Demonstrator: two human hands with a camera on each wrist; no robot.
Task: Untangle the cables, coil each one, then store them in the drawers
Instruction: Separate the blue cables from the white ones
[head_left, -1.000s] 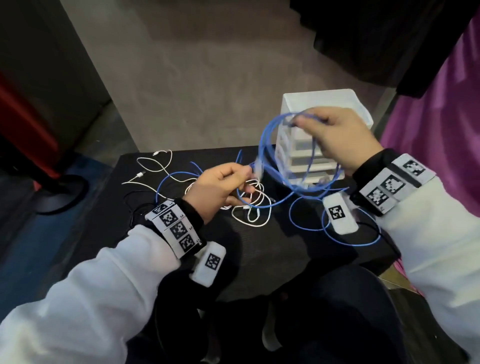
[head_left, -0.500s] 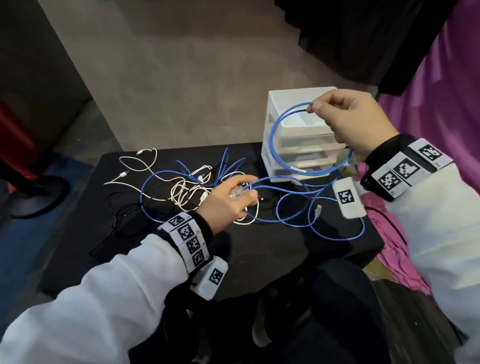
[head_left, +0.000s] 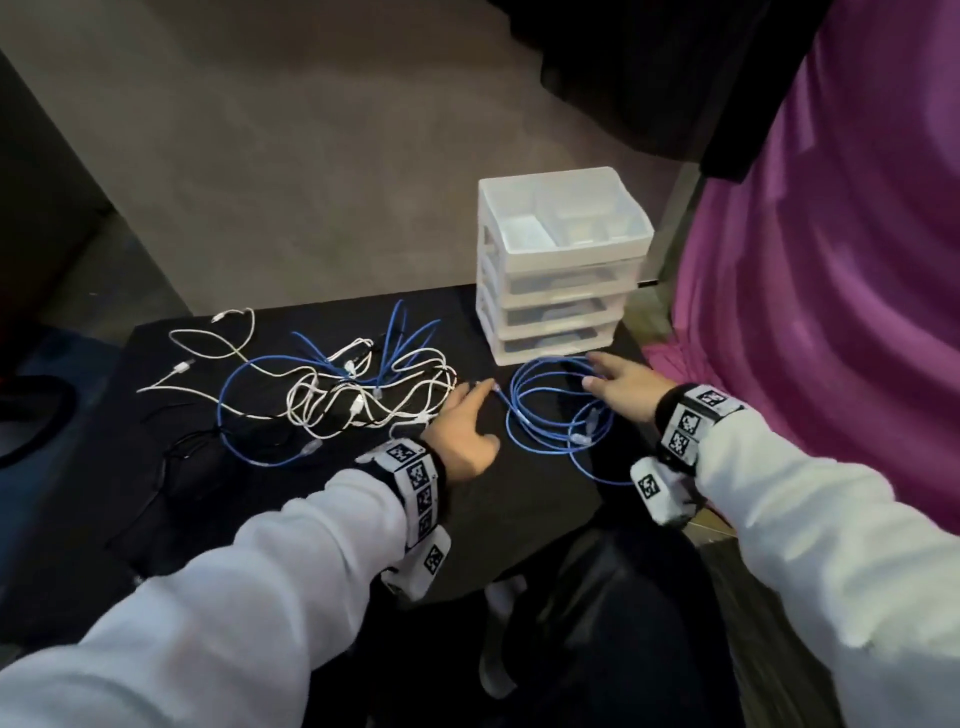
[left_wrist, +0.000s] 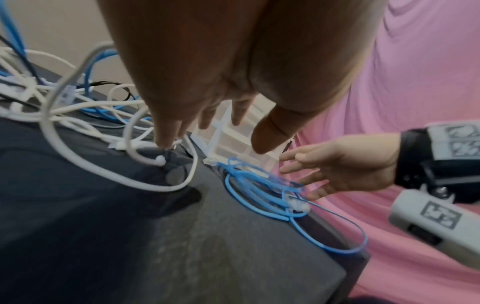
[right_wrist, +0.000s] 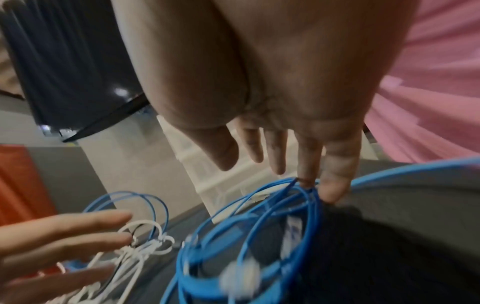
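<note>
Blue cable (head_left: 550, 410) lay loosely coiled on the desk (head_left: 291, 499), just before the drawers (head_left: 558, 291). Right hand (head_left: 621, 387) touched it, fingers straight; left hand (head_left: 460, 431) was released. Ungripped, its springy loops could probably unwind or snag the white tangle (head_left: 363, 395).

Blue cable coil (head_left: 553, 410) no longer held up in front of drawer unit (head_left: 563, 270); now lying flat on table (head_left: 291, 519) just before unit's base. Right hand (head_left: 623, 387) lowered, grip released, fingers straight, tips on coil's far side. Left hand (head_left: 460, 431) let go of cable end, fingers extended, flat near coil's left edge beside white cable tangle (head_left: 363, 395).
</note>
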